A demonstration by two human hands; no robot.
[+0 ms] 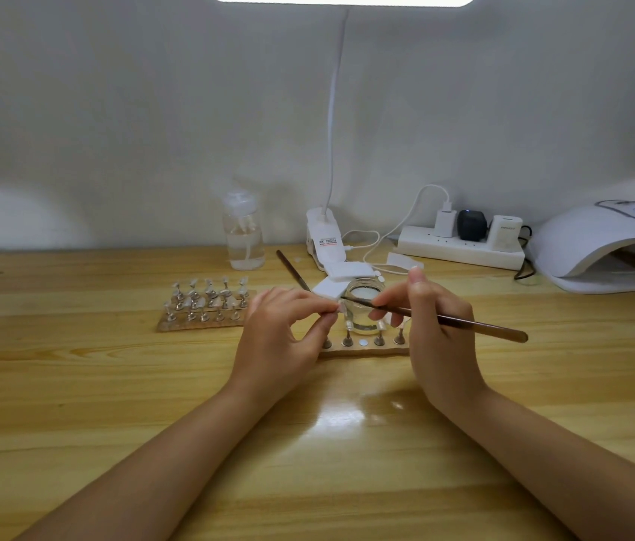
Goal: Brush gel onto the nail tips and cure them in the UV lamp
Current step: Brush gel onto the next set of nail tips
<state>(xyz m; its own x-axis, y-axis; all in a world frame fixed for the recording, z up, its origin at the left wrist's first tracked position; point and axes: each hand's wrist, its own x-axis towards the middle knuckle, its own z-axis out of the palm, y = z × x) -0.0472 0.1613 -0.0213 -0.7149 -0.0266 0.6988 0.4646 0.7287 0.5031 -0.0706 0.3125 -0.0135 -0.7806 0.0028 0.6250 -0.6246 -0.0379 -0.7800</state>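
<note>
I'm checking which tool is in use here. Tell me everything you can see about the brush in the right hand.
The brush is a long, thin stick with a dark brown handle that widens toward its rear end, low on the right. It lies nearly level, tilted slightly, pointing left. The right hand grips it near the front, fingers curled around the shaft. Its tip reaches the fingertips of the left hand, which pinch something small; the bristles cannot be made out. It passes in front of the glass jar.
</note>
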